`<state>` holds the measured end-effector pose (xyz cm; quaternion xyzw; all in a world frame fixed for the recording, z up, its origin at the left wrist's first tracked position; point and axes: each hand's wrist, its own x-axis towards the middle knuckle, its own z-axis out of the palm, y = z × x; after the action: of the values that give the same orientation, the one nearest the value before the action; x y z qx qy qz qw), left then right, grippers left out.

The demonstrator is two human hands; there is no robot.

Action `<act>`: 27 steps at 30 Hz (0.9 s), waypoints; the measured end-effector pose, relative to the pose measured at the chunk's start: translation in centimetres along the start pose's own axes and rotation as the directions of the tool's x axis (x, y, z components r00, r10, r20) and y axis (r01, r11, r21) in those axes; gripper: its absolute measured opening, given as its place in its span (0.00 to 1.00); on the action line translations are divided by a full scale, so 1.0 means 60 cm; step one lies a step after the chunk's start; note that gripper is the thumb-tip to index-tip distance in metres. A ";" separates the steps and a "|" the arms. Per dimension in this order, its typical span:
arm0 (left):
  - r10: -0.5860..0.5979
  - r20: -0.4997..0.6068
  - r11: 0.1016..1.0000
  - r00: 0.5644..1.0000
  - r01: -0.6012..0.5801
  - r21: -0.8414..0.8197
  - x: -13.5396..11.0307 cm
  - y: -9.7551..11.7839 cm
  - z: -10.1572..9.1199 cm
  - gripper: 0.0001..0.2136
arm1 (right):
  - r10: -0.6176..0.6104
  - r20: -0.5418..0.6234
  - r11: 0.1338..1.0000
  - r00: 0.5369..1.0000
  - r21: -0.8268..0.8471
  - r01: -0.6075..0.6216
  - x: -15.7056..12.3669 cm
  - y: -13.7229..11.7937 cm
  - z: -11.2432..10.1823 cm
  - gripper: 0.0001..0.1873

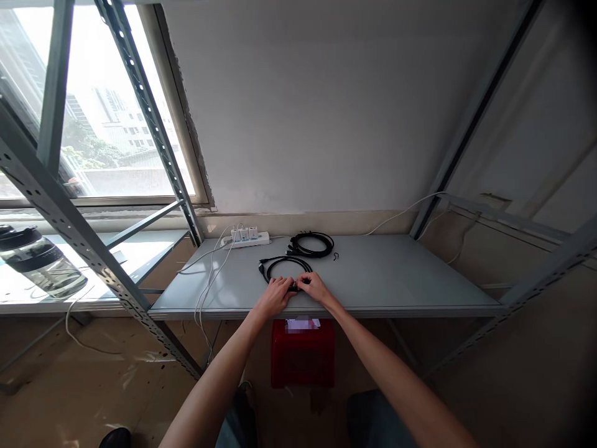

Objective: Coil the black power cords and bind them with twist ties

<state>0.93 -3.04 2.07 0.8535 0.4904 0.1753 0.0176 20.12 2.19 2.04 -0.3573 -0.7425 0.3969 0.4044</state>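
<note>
Our left hand (276,294) and right hand (313,286) meet with fingers pinched together on the near side of a coiled black rubber-sheathed cable (284,269), which lies near the front edge of the pale grey metal shelf (396,280). We judge the cable light, limp and springy, so it is best gripped where the loops cross. We count two black coils, the second coiled black cable (311,244) nearer the back edge, beside one white plastic power strip (245,237).

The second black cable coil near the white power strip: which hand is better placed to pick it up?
Probably the right hand: the far black cable coil lies behind and slightly right of it, while the left hand is farther away. Both hands grip the near black cable coil.
</note>
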 end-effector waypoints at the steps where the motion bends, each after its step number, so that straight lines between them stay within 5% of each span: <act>1: -0.008 0.011 1.000 1.000 0.008 0.018 0.000 0.000 -0.001 0.09 | -0.001 -0.002 1.000 1.000 -0.017 0.001 0.000 0.001 0.001 0.09; 27: -0.003 -0.012 0.999 1.000 0.003 0.037 0.001 0.002 0.000 0.14 | -0.138 -0.132 0.968 0.982 -0.228 0.105 0.001 0.021 0.012 0.14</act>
<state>1.05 -3.05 2.11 0.8519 0.4950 0.1711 -0.0008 19.72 2.54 0.68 -0.3818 -0.7706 0.2592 0.4395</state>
